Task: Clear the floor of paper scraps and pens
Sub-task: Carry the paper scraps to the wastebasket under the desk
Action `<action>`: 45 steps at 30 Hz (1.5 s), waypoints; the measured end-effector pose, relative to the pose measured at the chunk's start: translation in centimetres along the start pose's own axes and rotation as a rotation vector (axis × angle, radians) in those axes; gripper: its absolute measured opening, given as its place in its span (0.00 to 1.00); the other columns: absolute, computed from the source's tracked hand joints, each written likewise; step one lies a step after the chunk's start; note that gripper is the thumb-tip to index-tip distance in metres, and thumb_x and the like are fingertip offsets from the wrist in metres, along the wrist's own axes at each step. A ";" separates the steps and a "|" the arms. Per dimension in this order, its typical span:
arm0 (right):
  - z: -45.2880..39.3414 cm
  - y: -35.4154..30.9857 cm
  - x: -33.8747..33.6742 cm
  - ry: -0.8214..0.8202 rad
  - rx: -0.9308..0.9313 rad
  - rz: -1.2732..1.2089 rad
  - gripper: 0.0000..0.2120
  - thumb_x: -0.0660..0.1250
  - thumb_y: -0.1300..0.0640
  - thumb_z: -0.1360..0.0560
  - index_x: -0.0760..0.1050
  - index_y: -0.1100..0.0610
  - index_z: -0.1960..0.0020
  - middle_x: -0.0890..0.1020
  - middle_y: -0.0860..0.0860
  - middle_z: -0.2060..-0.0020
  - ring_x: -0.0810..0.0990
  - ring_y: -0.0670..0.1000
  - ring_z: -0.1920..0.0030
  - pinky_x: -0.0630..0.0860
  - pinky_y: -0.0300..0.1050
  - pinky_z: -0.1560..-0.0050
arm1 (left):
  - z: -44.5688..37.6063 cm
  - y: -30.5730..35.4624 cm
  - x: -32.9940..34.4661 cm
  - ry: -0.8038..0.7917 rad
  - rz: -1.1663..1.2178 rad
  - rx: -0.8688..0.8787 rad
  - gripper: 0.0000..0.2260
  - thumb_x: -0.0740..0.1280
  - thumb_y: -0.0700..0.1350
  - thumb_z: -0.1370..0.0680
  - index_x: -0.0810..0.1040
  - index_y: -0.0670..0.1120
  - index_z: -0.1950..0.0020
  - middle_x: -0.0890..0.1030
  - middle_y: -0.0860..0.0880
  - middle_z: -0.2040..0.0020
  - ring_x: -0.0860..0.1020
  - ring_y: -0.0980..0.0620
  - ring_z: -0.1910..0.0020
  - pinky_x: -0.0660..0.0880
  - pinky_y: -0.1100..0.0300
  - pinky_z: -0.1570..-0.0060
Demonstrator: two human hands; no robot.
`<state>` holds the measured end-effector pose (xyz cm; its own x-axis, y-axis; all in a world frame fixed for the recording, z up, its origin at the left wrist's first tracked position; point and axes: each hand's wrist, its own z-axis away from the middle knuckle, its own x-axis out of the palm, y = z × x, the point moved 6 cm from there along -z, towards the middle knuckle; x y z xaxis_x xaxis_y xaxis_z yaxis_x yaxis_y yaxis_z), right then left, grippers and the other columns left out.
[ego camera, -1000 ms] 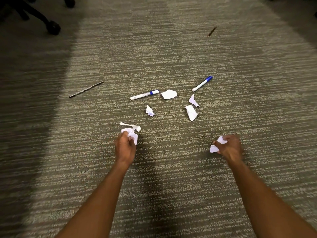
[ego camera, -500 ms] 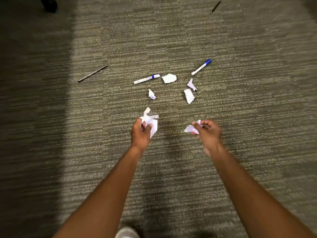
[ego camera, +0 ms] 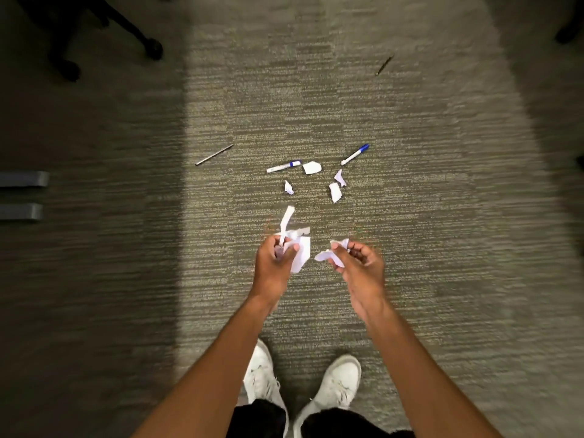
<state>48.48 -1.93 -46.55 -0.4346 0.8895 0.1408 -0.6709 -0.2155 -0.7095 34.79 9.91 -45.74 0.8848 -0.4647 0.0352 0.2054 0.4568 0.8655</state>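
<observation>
Scraps and pens on grey carpet (ego camera: 410, 216): four loose paper scraps (ego camera: 312, 167), two blue-capped markers (ego camera: 283, 166), two thin dark pens (ego camera: 214, 154).
Left hand (ego camera: 273, 263) clamps a paper bunch (ego camera: 298, 251) (one strip sticking up); right hand (ego camera: 360, 267) pinches a crumpled scrap (ego camera: 325, 256), both raised side by side above white shoes (ego camera: 335, 384).

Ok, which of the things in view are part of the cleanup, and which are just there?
Part of the job:
- scraps in left hand
- scraps in right hand
- four floor scraps
- two blue-capped markers
- thin dark pen
- far dark pen

Just there:
- office chair base
- white shoes
- grey bars at left
</observation>
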 end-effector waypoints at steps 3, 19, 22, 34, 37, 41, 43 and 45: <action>6.6 -2.7 0.8 -0.055 0.043 0.021 0.16 0.75 0.62 0.31 0.77 0.65 0.46 0.81 0.59 0.46 0.85 0.51 0.55 0.82 0.45 0.51 | 5.9 4.6 -0.2 0.008 0.032 0.011 0.09 0.68 0.40 0.23 0.77 0.39 0.45 0.81 0.44 0.55 0.78 0.52 0.59 0.76 0.61 0.60; 30.5 -7.9 8.7 -0.424 0.208 0.155 0.09 0.70 0.67 0.27 0.76 0.65 0.47 0.83 0.64 0.48 0.83 0.57 0.51 0.81 0.47 0.52 | 29.0 16.4 -8.3 0.372 0.222 -0.004 0.10 0.72 0.47 0.25 0.82 0.43 0.48 0.85 0.39 0.51 0.82 0.35 0.50 0.79 0.41 0.48; 34.6 -6.6 10.1 -0.498 0.234 0.207 0.07 0.67 0.69 0.26 0.77 0.62 0.49 0.85 0.59 0.55 0.84 0.54 0.55 0.81 0.47 0.52 | 32.7 16.4 -10.6 0.461 0.265 0.002 0.07 0.70 0.44 0.24 0.82 0.43 0.49 0.85 0.39 0.53 0.83 0.38 0.53 0.79 0.43 0.51; 49.5 5.9 11.3 -0.710 0.237 0.484 0.09 0.65 0.66 0.24 0.78 0.62 0.45 0.85 0.61 0.52 0.82 0.56 0.56 0.78 0.46 0.60 | 50.5 10.5 -19.2 0.810 0.306 0.049 0.08 0.68 0.48 0.23 0.82 0.43 0.54 0.86 0.46 0.59 0.82 0.54 0.60 0.78 0.58 0.59; 55.2 9.8 10.1 -0.755 0.233 0.571 0.08 0.66 0.66 0.24 0.78 0.63 0.46 0.85 0.62 0.53 0.82 0.57 0.55 0.77 0.48 0.57 | 56.8 7.9 -20.7 0.936 0.382 0.019 0.11 0.65 0.48 0.21 0.81 0.44 0.58 0.83 0.50 0.64 0.79 0.60 0.65 0.75 0.65 0.63; 62.2 15.5 8.9 -0.818 0.308 0.628 0.09 0.63 0.69 0.24 0.78 0.67 0.46 0.84 0.64 0.53 0.84 0.56 0.58 0.79 0.48 0.58 | 64.6 4.4 -23.2 1.185 0.492 -0.016 0.12 0.63 0.43 0.20 0.77 0.42 0.62 0.77 0.51 0.69 0.73 0.62 0.72 0.69 0.66 0.69; 65.9 18.2 8.4 -0.819 0.351 0.643 0.10 0.62 0.70 0.25 0.77 0.69 0.45 0.83 0.66 0.52 0.83 0.59 0.57 0.80 0.48 0.57 | 68.3 2.3 -24.5 1.298 0.555 -0.046 0.12 0.64 0.42 0.20 0.76 0.43 0.64 0.76 0.50 0.69 0.72 0.56 0.69 0.69 0.58 0.65; 69.2 20.7 8.0 -0.831 0.383 0.664 0.12 0.61 0.69 0.25 0.76 0.70 0.44 0.83 0.67 0.52 0.82 0.61 0.55 0.80 0.50 0.54 | 71.6 0.8 -25.7 1.388 0.599 -0.078 0.12 0.64 0.40 0.21 0.75 0.42 0.65 0.77 0.49 0.68 0.73 0.52 0.67 0.69 0.55 0.64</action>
<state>-10.39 -27.15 -12.33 -0.9425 0.0406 0.3316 -0.2365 -0.7820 -0.5766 -17.68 -32.08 -10.17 0.5160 0.8413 -0.1610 -0.3360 0.3717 0.8654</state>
